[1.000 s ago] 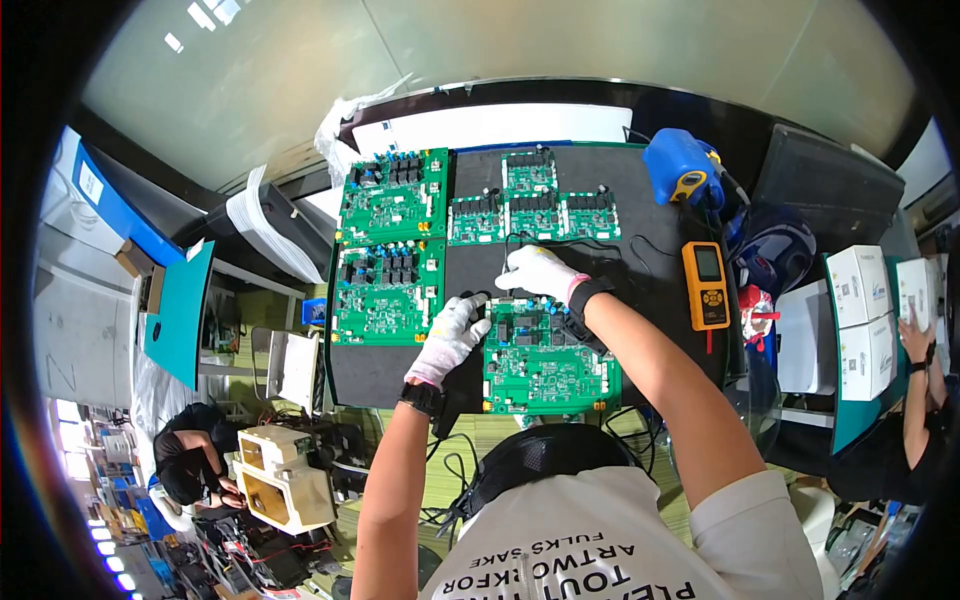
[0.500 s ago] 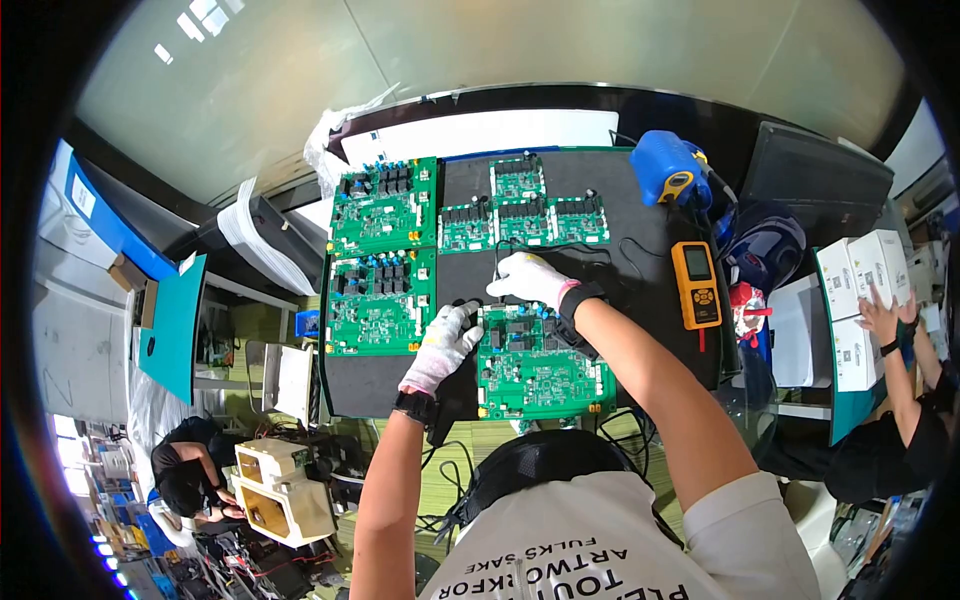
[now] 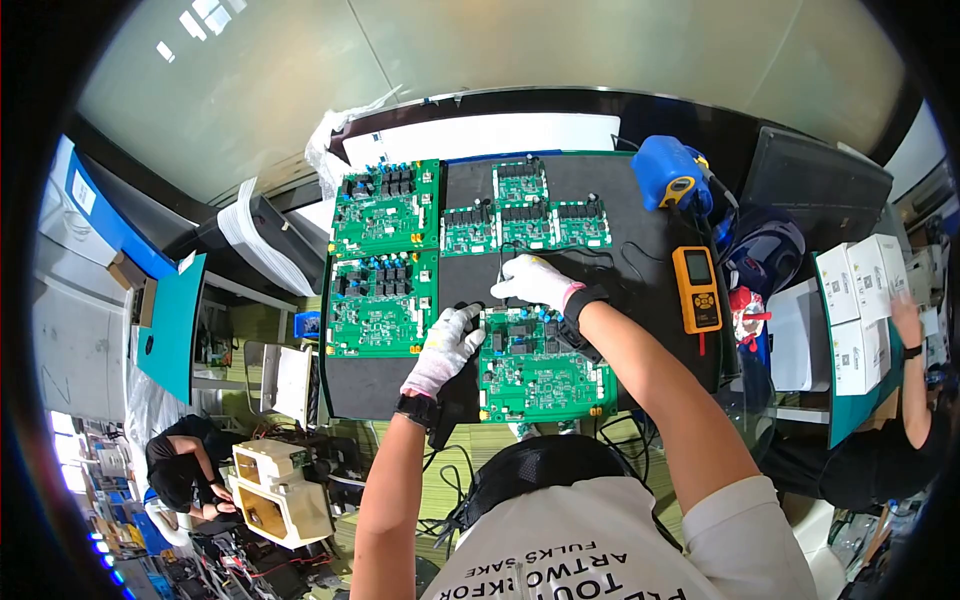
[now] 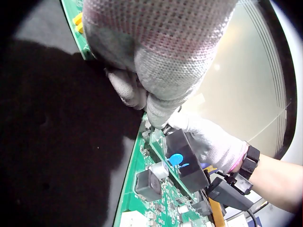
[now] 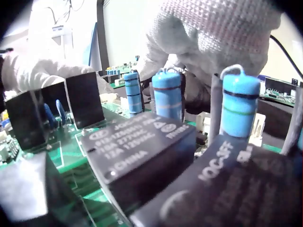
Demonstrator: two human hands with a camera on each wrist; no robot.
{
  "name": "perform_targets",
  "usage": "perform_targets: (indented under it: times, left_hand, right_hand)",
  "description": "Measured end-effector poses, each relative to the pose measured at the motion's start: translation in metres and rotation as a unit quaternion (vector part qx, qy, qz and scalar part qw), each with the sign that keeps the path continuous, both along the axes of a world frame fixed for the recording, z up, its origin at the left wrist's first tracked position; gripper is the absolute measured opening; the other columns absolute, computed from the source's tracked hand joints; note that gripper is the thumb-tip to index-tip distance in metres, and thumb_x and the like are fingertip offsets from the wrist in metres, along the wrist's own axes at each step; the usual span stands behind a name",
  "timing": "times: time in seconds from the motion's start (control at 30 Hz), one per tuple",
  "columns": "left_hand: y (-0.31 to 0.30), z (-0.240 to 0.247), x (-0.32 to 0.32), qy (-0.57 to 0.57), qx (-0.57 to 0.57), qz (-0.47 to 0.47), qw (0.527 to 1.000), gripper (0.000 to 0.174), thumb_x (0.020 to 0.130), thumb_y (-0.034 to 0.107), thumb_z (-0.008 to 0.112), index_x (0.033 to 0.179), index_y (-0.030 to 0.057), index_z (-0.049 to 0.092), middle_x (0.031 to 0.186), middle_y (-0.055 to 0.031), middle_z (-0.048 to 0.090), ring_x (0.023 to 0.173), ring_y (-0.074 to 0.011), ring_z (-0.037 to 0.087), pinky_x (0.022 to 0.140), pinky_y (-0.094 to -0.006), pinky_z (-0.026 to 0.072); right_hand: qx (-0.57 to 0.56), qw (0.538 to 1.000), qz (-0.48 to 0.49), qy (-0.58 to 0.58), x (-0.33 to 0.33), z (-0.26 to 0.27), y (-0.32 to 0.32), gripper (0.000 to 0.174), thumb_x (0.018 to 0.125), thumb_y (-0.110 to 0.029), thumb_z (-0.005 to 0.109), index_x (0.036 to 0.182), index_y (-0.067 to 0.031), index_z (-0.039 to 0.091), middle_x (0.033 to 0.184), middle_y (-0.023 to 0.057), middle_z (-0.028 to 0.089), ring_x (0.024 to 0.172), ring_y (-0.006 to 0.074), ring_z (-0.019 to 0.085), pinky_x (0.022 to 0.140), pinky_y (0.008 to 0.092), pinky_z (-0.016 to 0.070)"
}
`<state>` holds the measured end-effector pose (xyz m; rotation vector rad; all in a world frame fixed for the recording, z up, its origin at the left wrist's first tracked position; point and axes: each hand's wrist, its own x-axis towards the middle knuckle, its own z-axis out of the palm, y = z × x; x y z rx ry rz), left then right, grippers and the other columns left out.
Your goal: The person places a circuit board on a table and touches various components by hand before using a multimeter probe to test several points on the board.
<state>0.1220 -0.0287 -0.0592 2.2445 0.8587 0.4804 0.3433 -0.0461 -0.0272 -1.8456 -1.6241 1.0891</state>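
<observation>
A green circuit board [image 3: 545, 388] lies at the front of the dark table, with black relays [image 5: 137, 144] and upright blue banded cylinders [image 5: 166, 94] along its far part. My gloved left hand [image 3: 445, 350] is at its far left corner; in the left wrist view its curled fingers [image 4: 161, 111] grip right at the board's edge. Just beyond the far edge, my gloved right hand [image 3: 535, 282] pinches a thin dark tool, mostly hidden by the fingers. A black cable [image 5: 286, 53] runs near that hand in the right wrist view.
Two larger green boards [image 3: 380, 305] lie at the left, and several smaller boards [image 3: 525, 225] at the back. A yellow handheld meter [image 3: 697, 290] and a blue device [image 3: 665, 175] stand at the right. Other people work beside stacked white boxes [image 3: 855, 290] and a beige machine [image 3: 280, 492].
The head view has shifted slightly. Both my hands keep almost the same place at the board's far left corner. At the far right, another person's hand has moved about the white boxes.
</observation>
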Motion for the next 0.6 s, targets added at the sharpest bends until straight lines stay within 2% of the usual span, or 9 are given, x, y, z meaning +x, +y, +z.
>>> perform_targets:
  times: [0.3,0.4,0.47,0.57,0.6]
  left_hand:
    - [0.001,-0.001,-0.003,-0.012,0.024,-0.014,1.0,0.042,0.075,0.013,0.068,0.115,0.007,0.054,0.087,-0.0133,0.055,0.078,-0.0275,0.057,0.07,-0.0352,0.048]
    - [0.001,0.0,-0.002,-0.039,0.038,-0.022,0.998,0.04,0.076,0.014,0.066,0.114,0.0076,0.054,0.084,-0.0127,0.054,0.077,-0.0276,0.056,0.068,-0.036,0.0471]
    - [0.002,-0.005,-0.001,-0.017,0.052,-0.013,0.998,0.04,0.076,0.014,0.067,0.113,0.0077,0.055,0.081,-0.011,0.053,0.074,-0.0253,0.055,0.066,-0.0342,0.0469]
    - [0.002,-0.006,-0.001,-0.028,0.043,-0.01,0.999,0.042,0.075,0.011,0.069,0.114,0.0079,0.055,0.079,-0.0096,0.051,0.07,-0.0229,0.054,0.063,-0.0324,0.0465]
    - [0.002,-0.005,-0.001,-0.026,0.039,-0.01,0.999,0.042,0.074,0.011,0.07,0.114,0.0078,0.056,0.078,-0.0094,0.051,0.069,-0.0226,0.053,0.061,-0.0326,0.0463]
  right_hand:
    - [0.018,1.0,0.013,-0.011,0.0,-0.005,0.002,0.04,0.069,-0.041,0.062,0.076,-0.0015,0.064,0.08,0.0196,0.063,0.079,0.0336,0.061,0.071,0.0404,0.0463]
    - [0.051,0.998,0.034,-0.015,0.001,-0.012,0.002,0.042,0.071,-0.042,0.062,0.08,-0.0011,0.065,0.082,0.0202,0.063,0.081,0.0343,0.061,0.074,0.041,0.0467]
    - [0.055,0.997,0.033,-0.036,0.0,-0.013,0.003,0.041,0.071,-0.04,0.061,0.083,-0.001,0.065,0.086,0.02,0.063,0.083,0.0345,0.061,0.076,0.0407,0.0469]
    - [0.022,0.999,0.024,-0.017,-0.001,-0.004,0.001,0.039,0.069,-0.037,0.061,0.082,-0.001,0.065,0.084,0.0194,0.063,0.081,0.034,0.061,0.074,0.0406,0.0469]
    - [0.035,0.999,0.021,-0.023,-0.002,-0.007,0.002,0.038,0.069,-0.037,0.062,0.08,-0.0017,0.065,0.08,0.0174,0.063,0.077,0.0312,0.061,0.072,0.039,0.0467]
